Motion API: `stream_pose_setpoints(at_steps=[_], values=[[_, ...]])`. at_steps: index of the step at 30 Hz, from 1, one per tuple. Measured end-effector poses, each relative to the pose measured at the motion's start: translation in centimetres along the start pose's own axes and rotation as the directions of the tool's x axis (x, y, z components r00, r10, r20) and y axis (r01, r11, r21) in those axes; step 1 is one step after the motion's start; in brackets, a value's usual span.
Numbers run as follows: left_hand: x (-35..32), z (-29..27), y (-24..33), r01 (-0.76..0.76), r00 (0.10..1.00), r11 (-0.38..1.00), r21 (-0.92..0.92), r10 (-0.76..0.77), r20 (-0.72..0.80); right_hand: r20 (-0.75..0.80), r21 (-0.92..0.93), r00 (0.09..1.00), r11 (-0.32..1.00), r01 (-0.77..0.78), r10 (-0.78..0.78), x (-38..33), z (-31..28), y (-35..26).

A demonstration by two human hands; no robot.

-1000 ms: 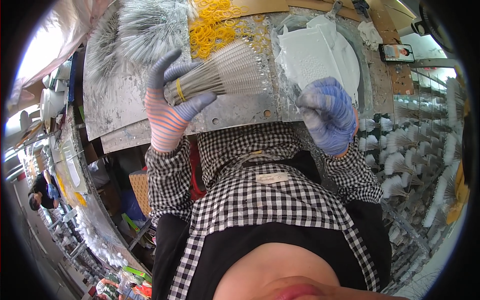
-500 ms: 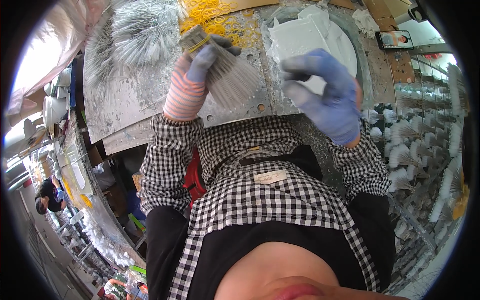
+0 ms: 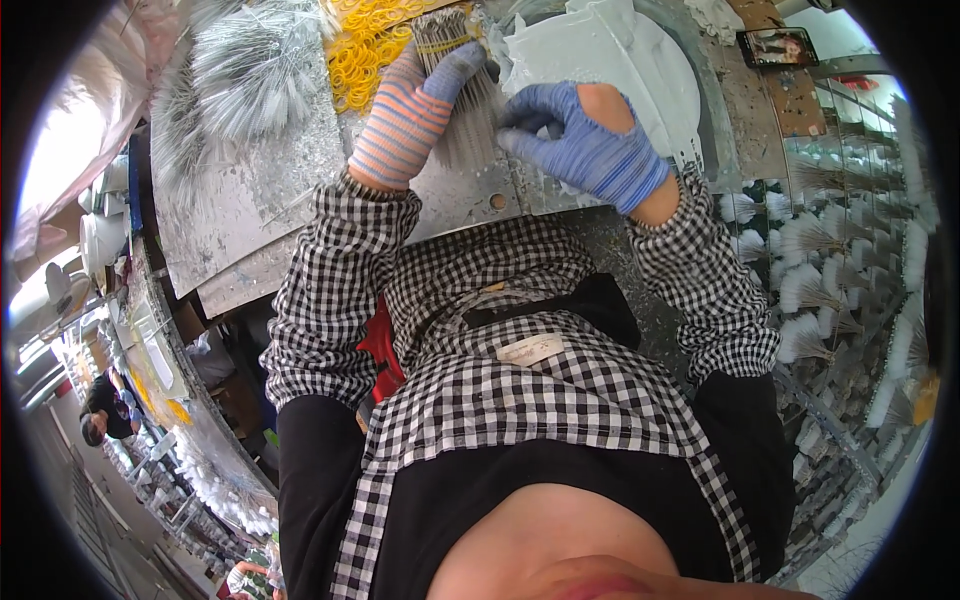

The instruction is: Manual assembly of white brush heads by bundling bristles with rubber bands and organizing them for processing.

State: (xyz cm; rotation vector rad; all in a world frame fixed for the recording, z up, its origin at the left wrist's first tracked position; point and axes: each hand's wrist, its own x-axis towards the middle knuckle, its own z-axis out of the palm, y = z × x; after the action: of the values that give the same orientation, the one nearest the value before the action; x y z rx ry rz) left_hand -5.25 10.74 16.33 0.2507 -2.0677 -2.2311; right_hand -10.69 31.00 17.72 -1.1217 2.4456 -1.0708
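Observation:
My left hand, in a pink-and-blue striped glove, is closed round a bundle of thin grey rods. A yellow rubber band circles the bundle near its far end, and the rods fan slightly toward me. My right hand, in a blue glove with a bare patch on its back, hovers just right of the bundle. Its fingers and thumb are curved with a gap between them, and nothing shows in it. Beyond the right hand lies thick white paste on a round plate.
Loose yellow rubber bands lie heaped at the far side of the metal-topped table. Left of them spreads a pile of thin clear strands. A phone stands at the far right. White-tipped bundles fill a rack on the right.
My left hand has moved away from me, turning the bundle from slanted to nearly straight. My right hand has come left, close to the bundle, with its fingers more curled.

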Motion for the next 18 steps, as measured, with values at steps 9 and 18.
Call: stream_pose_setpoints(at_steps=[9, 18], values=[[4.3, 5.1, 0.8, -0.026, 0.999, 0.997, 0.073, 0.022, 0.047, -0.037, 0.002, 0.982, 0.983, -0.186, 0.186, 0.6, -2.6, 4.2], [6.9, 7.2, -0.6, -0.746, 0.649, 0.327, 0.58, 0.548, 0.527, 0.1, -0.401, 0.943, 0.88, -0.253, 0.317, 1.0, -2.3, 10.1]])
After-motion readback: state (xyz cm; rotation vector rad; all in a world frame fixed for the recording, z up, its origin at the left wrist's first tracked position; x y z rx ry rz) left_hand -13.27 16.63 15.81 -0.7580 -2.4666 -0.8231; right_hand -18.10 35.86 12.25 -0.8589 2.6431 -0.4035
